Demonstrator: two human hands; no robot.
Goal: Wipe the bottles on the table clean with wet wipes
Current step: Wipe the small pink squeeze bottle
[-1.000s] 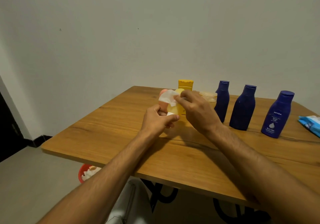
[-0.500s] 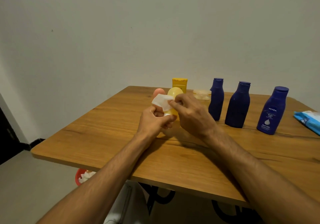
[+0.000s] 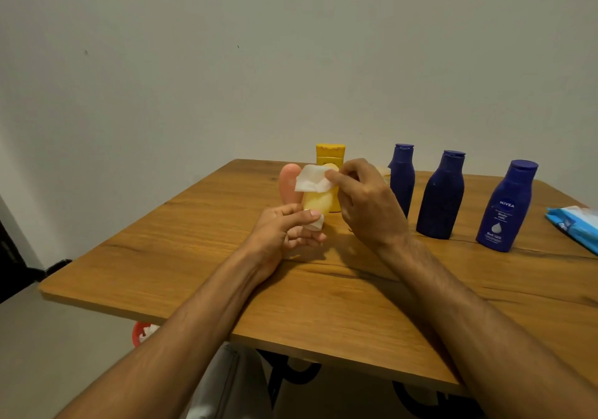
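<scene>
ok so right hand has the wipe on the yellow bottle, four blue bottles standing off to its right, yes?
No, the head view shows three blue bottles, not four. The rest holds: the right hand pinches the wipe against the yellow bottle.

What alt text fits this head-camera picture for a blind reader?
A person's left hand grips a small yellow plastic bottle while the right hand pinches a white wet wipe at its top, above a wooden table. Three dark blue bottles stand to the right.
</scene>
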